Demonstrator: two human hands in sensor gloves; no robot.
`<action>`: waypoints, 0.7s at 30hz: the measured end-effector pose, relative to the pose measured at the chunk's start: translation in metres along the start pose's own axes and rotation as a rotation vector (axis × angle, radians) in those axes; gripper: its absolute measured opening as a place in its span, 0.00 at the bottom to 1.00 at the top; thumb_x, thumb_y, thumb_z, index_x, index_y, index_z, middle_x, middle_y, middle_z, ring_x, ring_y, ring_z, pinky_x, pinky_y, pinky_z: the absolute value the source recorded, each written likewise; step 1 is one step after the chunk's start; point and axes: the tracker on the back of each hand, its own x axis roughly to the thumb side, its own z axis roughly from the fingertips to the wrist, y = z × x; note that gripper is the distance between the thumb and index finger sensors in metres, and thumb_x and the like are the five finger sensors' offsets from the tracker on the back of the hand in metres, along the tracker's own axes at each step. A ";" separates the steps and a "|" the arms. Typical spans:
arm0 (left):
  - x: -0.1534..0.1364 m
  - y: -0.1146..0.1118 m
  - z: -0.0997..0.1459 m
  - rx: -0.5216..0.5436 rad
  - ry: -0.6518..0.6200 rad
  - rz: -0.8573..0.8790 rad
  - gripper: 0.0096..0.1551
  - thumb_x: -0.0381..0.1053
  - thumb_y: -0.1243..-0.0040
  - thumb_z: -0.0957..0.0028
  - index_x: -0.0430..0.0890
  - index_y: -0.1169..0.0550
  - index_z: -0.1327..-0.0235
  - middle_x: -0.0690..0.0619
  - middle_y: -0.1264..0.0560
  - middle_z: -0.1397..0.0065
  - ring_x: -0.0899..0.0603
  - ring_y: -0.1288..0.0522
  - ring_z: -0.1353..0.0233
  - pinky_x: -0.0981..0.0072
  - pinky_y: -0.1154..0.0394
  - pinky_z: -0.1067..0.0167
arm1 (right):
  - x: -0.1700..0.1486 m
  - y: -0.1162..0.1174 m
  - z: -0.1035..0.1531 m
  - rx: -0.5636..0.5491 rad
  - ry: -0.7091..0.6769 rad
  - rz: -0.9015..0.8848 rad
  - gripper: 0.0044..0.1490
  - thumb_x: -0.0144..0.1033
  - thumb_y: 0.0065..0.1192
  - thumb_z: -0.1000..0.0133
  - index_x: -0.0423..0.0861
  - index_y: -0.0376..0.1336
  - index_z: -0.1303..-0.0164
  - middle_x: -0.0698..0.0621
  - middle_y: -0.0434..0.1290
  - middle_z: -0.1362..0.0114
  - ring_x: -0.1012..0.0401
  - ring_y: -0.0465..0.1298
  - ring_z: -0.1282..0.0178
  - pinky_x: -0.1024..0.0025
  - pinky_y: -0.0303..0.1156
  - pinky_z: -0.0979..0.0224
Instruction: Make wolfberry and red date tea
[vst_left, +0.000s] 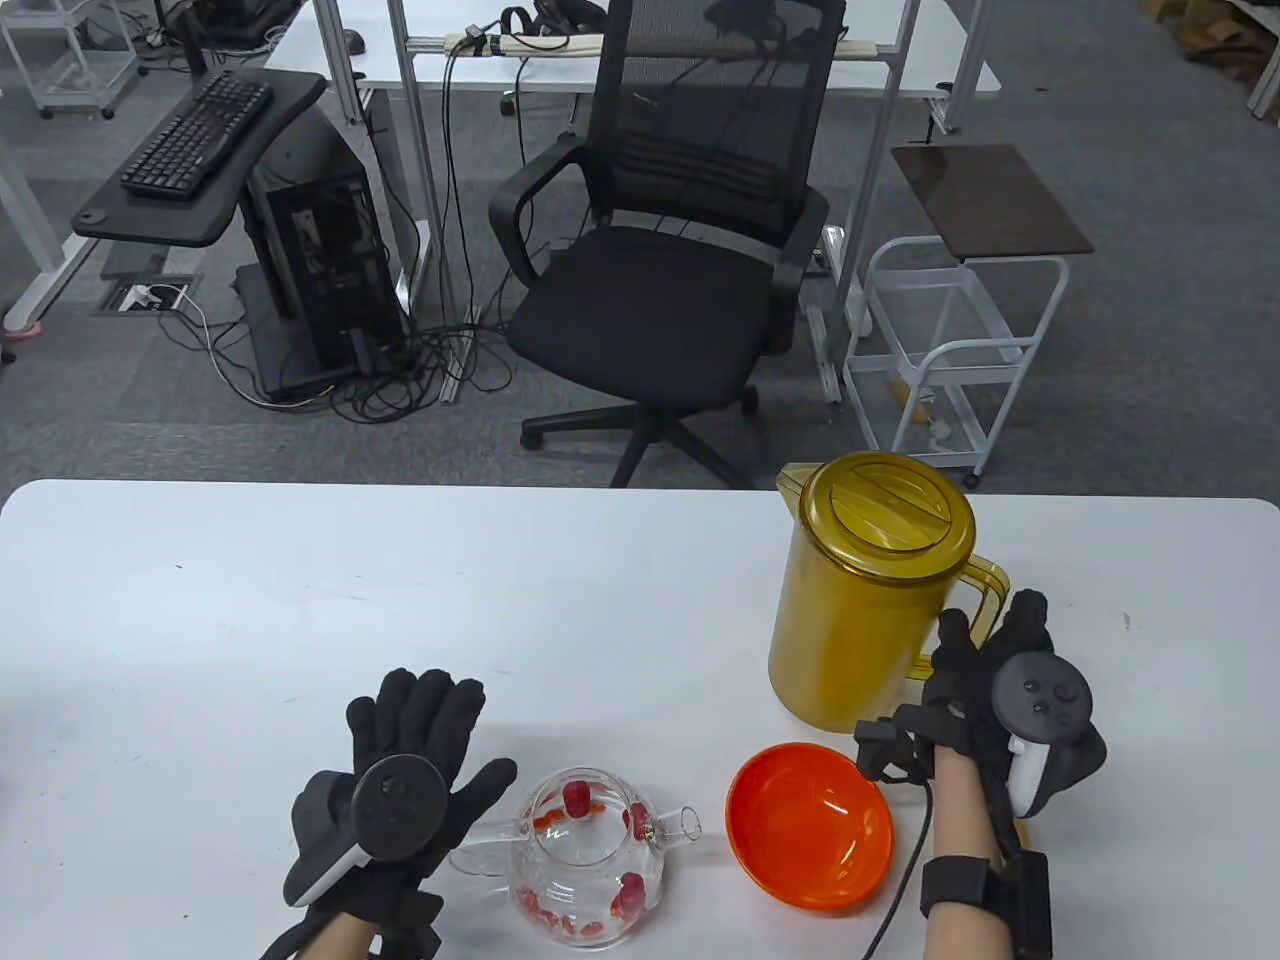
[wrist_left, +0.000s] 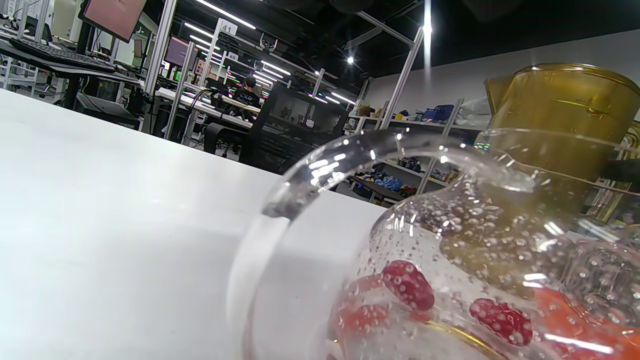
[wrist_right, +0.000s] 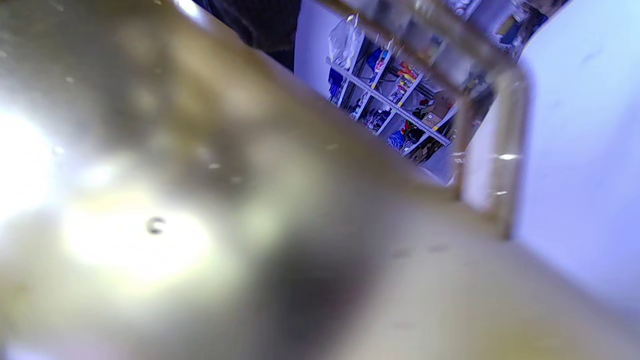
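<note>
A glass teapot (vst_left: 585, 860) stands near the table's front edge, with red dates (vst_left: 575, 797) and small wolfberries inside. My left hand (vst_left: 450, 735) rests flat on the table just left of it, fingers spread, holding nothing. In the left wrist view the teapot (wrist_left: 450, 250), its dates (wrist_left: 407, 285) and its handle loop (wrist_left: 300, 190) fill the frame. An amber lidded pitcher (vst_left: 865, 590) stands at the right. My right hand (vst_left: 985, 650) is beside its handle (vst_left: 990, 585), fingers extended, not closed around it. The right wrist view shows the pitcher wall (wrist_right: 200, 200) and handle (wrist_right: 500, 165) close up.
An empty orange bowl (vst_left: 810, 825) sits between the teapot and my right forearm, in front of the pitcher. The white table (vst_left: 300, 600) stretches left and back. An office chair (vst_left: 660, 270) and a white cart (vst_left: 950, 340) stand beyond the far edge.
</note>
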 end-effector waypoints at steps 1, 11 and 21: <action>0.000 0.000 0.000 0.001 -0.001 0.001 0.48 0.71 0.55 0.40 0.51 0.48 0.12 0.41 0.51 0.09 0.28 0.60 0.13 0.42 0.69 0.23 | 0.000 -0.002 0.002 0.014 -0.006 0.041 0.52 0.38 0.61 0.38 0.33 0.35 0.18 0.27 0.42 0.22 0.28 0.44 0.24 0.26 0.42 0.27; 0.002 -0.001 -0.001 -0.001 -0.027 0.006 0.48 0.72 0.55 0.40 0.51 0.48 0.12 0.41 0.50 0.09 0.28 0.60 0.13 0.41 0.69 0.23 | -0.019 -0.018 0.026 0.246 0.050 0.397 0.55 0.41 0.66 0.41 0.35 0.40 0.16 0.23 0.39 0.19 0.23 0.44 0.24 0.20 0.38 0.30; 0.003 -0.001 -0.001 0.006 -0.032 0.008 0.48 0.72 0.55 0.41 0.51 0.48 0.12 0.41 0.50 0.09 0.28 0.59 0.12 0.41 0.69 0.23 | -0.056 0.002 0.044 0.561 0.228 0.473 0.56 0.42 0.67 0.41 0.36 0.39 0.14 0.21 0.39 0.19 0.20 0.40 0.25 0.16 0.39 0.33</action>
